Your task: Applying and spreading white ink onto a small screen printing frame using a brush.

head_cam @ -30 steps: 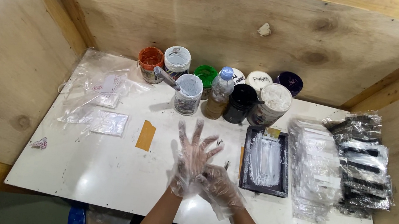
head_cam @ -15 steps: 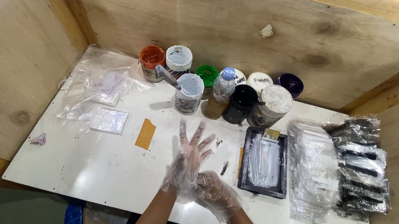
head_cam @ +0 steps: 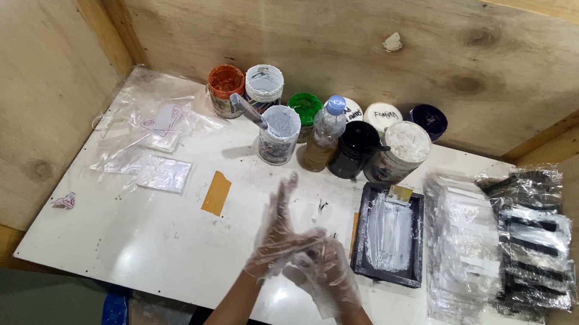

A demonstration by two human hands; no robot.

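- From my remote seat I see the left hand (head_cam: 278, 233) raised on edge over the white counter (head_cam: 140, 255), fingers stretched toward the far wall and spread, wearing a thin clear plastic glove (head_cam: 270, 246).
- Its long axis runs from the near edge toward the jars; the fingertips point away from me, slightly left.
- The right hand (head_cam: 324, 265), also in a loose clear glove, lies just beside it and touches it at the palm; its fingers are curled against the left hand's glove, and I cannot tell whether they pinch the film.
- Neither hand holds any other thing.
- Open room: the bare stretch of counter left of the hands, bounded by an orange-brown tape strip (head_cam: 216, 193) and flat clear bags (head_cam: 153, 166) farther left.
- Right of the hands, near, sits a dark rectangular tray (head_cam: 390, 233) smeared white, its long axis running near to far.
- Beyond the tray, a stack of clear packets (head_cam: 459, 247), then a pile of packets with black contents (head_cam: 535, 242) by the counter's right edge.
- Along the far edge stands a row of jars (head_cam: 278, 134) and a small bottle (head_cam: 324, 133), well apart from the fingertips.
- Plywood walls (head_cam: 8, 70) close in the left, far and right sides; only the near edge is open.
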